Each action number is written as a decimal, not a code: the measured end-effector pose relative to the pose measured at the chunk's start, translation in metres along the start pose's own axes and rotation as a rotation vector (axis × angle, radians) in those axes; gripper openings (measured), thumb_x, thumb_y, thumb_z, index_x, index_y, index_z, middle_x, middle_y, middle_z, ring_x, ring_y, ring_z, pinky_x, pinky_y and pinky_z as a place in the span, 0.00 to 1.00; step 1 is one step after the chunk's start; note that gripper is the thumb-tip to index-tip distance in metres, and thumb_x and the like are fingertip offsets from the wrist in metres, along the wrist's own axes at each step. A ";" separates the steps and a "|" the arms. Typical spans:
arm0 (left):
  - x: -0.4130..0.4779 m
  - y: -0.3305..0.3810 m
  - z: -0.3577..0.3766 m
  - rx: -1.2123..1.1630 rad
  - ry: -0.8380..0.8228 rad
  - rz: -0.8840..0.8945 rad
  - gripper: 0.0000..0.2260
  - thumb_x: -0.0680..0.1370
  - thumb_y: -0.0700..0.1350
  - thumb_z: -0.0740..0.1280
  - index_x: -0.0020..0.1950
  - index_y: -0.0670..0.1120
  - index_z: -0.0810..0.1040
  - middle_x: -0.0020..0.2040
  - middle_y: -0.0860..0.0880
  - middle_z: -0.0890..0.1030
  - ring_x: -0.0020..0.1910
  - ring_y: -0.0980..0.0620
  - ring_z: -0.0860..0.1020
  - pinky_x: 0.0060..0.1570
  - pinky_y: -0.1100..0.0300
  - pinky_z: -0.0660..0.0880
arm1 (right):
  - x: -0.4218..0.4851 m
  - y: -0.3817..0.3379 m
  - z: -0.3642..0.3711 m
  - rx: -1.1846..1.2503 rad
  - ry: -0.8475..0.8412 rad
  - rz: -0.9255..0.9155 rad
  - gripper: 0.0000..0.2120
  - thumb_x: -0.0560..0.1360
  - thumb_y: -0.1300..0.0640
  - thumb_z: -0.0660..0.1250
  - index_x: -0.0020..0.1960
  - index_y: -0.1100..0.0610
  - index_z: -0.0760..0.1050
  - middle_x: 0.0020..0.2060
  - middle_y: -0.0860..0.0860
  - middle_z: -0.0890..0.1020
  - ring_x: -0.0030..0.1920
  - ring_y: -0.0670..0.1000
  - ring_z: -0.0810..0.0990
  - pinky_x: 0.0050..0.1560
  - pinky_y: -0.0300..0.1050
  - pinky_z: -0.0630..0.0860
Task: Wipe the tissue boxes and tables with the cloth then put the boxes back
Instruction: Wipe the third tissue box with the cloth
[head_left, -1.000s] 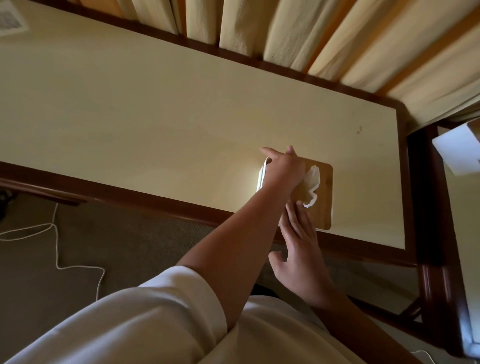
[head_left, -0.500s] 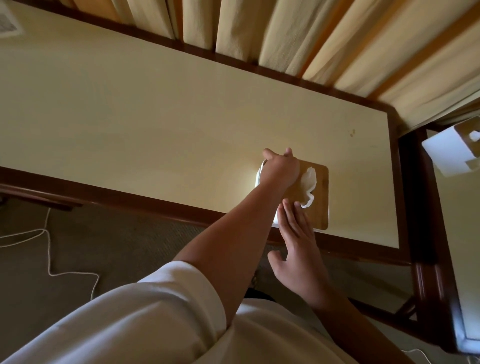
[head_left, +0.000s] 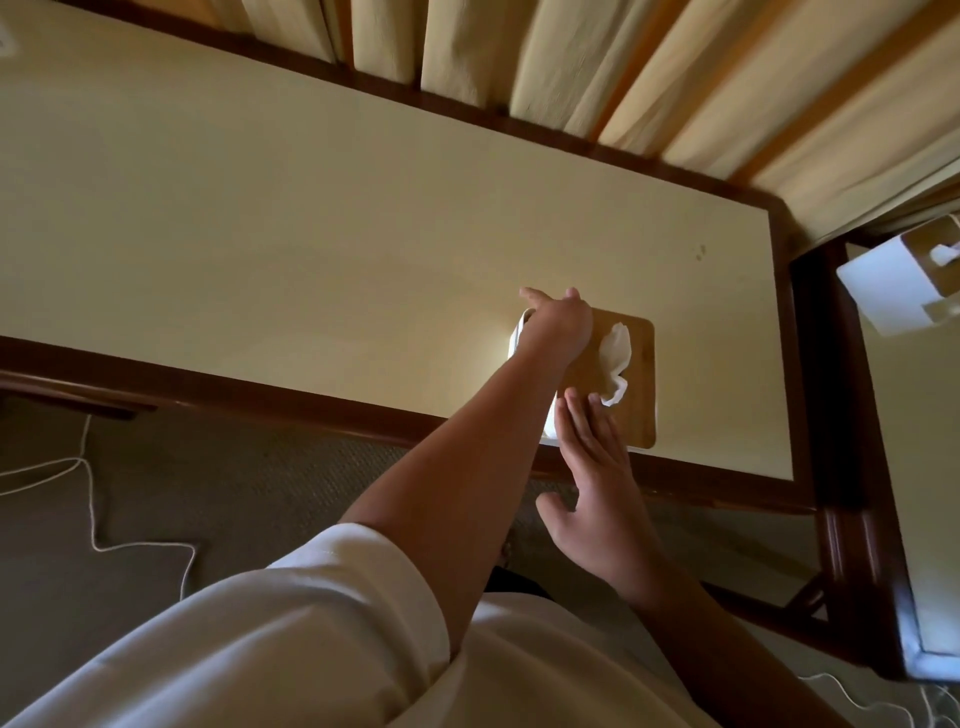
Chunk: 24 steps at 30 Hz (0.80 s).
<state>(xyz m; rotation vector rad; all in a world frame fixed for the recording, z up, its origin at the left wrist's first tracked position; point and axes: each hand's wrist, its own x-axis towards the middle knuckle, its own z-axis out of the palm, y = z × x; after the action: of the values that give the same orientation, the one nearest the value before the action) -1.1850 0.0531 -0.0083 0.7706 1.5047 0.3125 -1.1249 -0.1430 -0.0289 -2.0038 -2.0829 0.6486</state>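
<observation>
A white tissue box with a wooden lid (head_left: 638, 374) and a tissue sticking out of it stands near the front right edge of the cream table (head_left: 311, 249). My left hand (head_left: 558, 325) lies over the box's far left part, fingers curled over its far edge. My right hand (head_left: 597, 478) has straight fingers whose tips touch the near end of the lid. No cloth shows in the head view.
A second white tissue box (head_left: 898, 280) sits on another table (head_left: 924, 467) at the right, past a dark wooden frame. Curtains (head_left: 623, 73) hang behind the table. White cables (head_left: 93, 499) lie on the carpet to the left.
Both hands stay on the tissue box in almost the same place. The camera has shifted slightly, bringing more of the second box at the right into view.
</observation>
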 end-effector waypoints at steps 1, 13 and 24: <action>0.002 0.000 -0.002 0.002 -0.005 0.013 0.30 0.88 0.57 0.52 0.86 0.45 0.47 0.79 0.37 0.67 0.76 0.36 0.69 0.76 0.42 0.66 | 0.000 -0.001 0.000 0.002 -0.006 -0.001 0.47 0.74 0.57 0.68 0.85 0.51 0.45 0.84 0.44 0.43 0.83 0.49 0.38 0.82 0.56 0.46; -0.020 -0.054 -0.021 0.007 0.107 0.420 0.17 0.85 0.49 0.65 0.72 0.49 0.68 0.55 0.50 0.80 0.46 0.56 0.78 0.43 0.60 0.76 | -0.002 -0.001 0.004 -0.012 0.034 -0.039 0.47 0.75 0.57 0.72 0.85 0.52 0.49 0.84 0.45 0.47 0.84 0.48 0.41 0.81 0.52 0.44; -0.033 -0.057 -0.066 -0.721 0.080 0.545 0.13 0.81 0.29 0.61 0.60 0.44 0.73 0.52 0.44 0.87 0.51 0.48 0.85 0.53 0.52 0.82 | 0.002 -0.010 0.014 0.005 0.102 -0.062 0.46 0.74 0.57 0.72 0.85 0.57 0.51 0.84 0.50 0.51 0.84 0.52 0.45 0.83 0.59 0.50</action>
<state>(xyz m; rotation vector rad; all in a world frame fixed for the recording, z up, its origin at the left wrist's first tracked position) -1.2667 0.0081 -0.0110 0.5624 1.1022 1.2293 -1.1400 -0.1434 -0.0377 -1.9191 -2.0720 0.5286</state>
